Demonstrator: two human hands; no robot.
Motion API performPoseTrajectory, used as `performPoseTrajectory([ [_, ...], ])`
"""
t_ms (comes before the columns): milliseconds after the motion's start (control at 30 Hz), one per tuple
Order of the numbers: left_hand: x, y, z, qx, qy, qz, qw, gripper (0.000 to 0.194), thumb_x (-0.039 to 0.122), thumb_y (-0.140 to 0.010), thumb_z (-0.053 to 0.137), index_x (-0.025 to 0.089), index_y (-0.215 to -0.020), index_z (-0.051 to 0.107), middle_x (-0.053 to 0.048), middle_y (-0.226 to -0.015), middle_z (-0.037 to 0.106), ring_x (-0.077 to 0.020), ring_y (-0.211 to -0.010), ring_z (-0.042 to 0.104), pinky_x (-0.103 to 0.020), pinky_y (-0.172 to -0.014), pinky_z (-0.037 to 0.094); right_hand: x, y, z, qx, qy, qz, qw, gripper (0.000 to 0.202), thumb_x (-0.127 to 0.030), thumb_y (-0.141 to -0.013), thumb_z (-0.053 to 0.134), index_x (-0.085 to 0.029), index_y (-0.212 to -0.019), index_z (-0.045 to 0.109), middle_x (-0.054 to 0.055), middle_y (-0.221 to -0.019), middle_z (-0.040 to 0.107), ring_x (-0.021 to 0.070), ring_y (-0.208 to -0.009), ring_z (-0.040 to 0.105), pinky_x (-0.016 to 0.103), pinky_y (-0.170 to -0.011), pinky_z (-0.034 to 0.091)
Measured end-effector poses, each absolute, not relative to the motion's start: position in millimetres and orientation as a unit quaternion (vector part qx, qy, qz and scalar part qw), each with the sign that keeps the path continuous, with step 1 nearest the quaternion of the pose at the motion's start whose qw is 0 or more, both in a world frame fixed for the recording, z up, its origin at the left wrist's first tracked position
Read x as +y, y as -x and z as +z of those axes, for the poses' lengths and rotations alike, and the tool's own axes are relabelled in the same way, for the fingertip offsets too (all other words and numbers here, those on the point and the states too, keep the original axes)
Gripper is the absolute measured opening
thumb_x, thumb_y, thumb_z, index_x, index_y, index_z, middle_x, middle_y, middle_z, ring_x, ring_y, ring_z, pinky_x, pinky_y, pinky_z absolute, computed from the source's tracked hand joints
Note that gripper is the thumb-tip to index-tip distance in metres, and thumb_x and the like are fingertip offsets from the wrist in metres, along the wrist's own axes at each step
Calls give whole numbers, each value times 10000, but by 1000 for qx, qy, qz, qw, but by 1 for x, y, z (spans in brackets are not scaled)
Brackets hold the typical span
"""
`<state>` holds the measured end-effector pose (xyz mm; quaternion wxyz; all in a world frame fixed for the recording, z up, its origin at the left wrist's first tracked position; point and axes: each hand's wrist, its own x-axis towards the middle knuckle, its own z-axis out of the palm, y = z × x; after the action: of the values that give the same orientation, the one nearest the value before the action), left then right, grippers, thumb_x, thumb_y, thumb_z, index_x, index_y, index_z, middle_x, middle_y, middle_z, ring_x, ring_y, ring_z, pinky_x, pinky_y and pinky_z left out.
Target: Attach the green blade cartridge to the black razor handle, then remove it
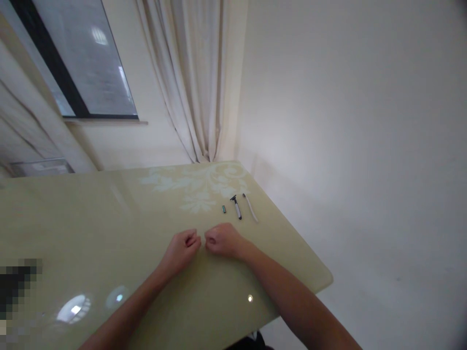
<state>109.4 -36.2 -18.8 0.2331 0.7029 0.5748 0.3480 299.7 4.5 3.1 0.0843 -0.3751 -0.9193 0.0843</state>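
Both of my hands rest on the glossy table as loose fists, knuckles facing each other with a narrow gap between them. My left hand [186, 247] is closed, and no object shows in its curled fingers. My right hand [223, 239] is closed in the same way, nothing visible in it. Just beyond the right fist lie a razor [237, 208] with a dark head and grey handle, a white toothbrush [251, 208] with dark bristles, and a small dark-and-green piece [224, 209] that looks like a razor cartridge. Neither hand touches them.
The pale green table [91, 218] has a white floral pattern near its far corner and a rounded right corner. A white wall [346, 146] runs along its right side. Beyond the far edge hang curtains [193, 73] beside a window [87, 58]. A pixelated dark patch covers the left edge.
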Motion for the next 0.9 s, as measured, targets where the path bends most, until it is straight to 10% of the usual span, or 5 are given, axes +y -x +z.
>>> performPoseTrajectory([
  [200, 19, -137, -11, 610, -730, 239, 195, 315, 346, -823, 638, 215, -1107, 673, -46, -985, 683, -195, -860, 641, -324, -818, 476, 36, -329, 5, -788, 568, 87, 219, 175, -289, -969, 621, -190, -841, 689, 36, -861, 704, 158, -749, 568, 267, -636, 302],
  [367, 51, -178, -17, 660, -706, 214, 146, 581, 451, -844, 694, 259, -1387, 615, -151, -1453, 551, -371, -1331, 513, -524, -1067, 391, 51, -348, -5, -742, 610, 57, 274, 155, -265, -964, 618, -185, -1080, 681, 76, -1048, 703, 206, -927, 617, 290, -810, 430],
  [900, 24, -37, -19, 732, -624, 230, 145, 417, 479, -925, 574, 248, -1246, 705, -126, -1344, 682, -326, -1139, 674, -453, -934, 531, 62, -355, -21, -745, 625, 57, 225, 249, -131, -996, 509, -167, -1093, 736, 145, -1102, 689, 262, -1034, 647, 359, -915, 479],
])
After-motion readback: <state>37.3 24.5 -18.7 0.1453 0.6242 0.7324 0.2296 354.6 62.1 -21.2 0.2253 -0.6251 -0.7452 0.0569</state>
